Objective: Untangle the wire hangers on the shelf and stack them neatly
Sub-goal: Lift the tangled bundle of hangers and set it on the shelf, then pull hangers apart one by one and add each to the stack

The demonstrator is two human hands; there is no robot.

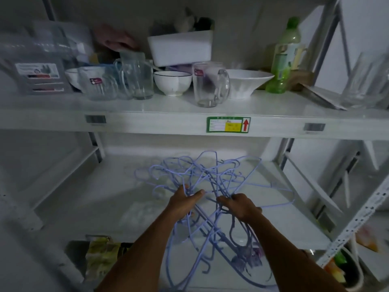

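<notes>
**Hanger tangle gripped in both hands; no hanger freed yet**

A white metal shelving unit [147, 123] is faced, its boards smooth and faintly glossy, its uprights punched with rows of holes. A green-and-yellow label [228, 124] is stuck on the front edge of the upper board. Directly below this label lies the lower shelf [88, 199], over which the work is done.

The wire hangers [210, 175] are held as one knotted mass below the label. The mass lies partly over the lower shelf, and part of it hangs out past the shelf's front edge and downward. The hangers are made of thin, pale lilac coated wire. Triangular shoulders and curved hooked necks are crossed and threaded through one another in many directions.

The left hand [185, 200], below and slightly left of the label, is closed round a bunch of the wires, with the thumb laid across them. The right hand [237, 204], below and slightly right of the label, is curled over several more strands.

The untangling step is judged to be at its start: no single hanger is seen apart, and no stack is seen on the shelf. For the next move, one outer hanger would need to be singled out and its hook traced. It would then be turned free rather than pulled, since springy wire is likely to snag and bend. The mass would best be steadied by the other hand meanwhile.
</notes>
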